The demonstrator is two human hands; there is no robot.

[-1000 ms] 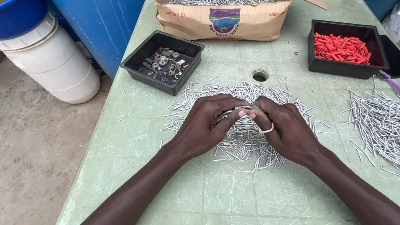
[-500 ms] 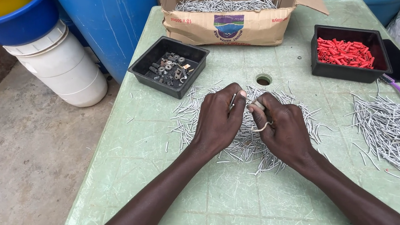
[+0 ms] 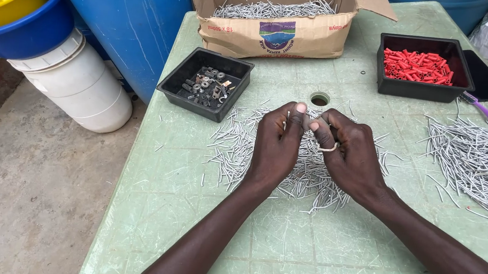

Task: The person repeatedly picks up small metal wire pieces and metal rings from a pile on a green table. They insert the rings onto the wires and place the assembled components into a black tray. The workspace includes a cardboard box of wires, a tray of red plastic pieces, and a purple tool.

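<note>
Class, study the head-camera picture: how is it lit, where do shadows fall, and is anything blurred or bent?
Head view: soft, even daylight with no glare; faint shadows under the left hand and right hand on the pile of metal pins; focus sharp across the green table; wide-angle lens bends the edges, curving the white bucket.

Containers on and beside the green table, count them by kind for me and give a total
Black plastic trays: 2
Cardboard box: 1
Stacked buckets beside the table: about 4, white, blue, yellow, purple
Total: about 7
</note>
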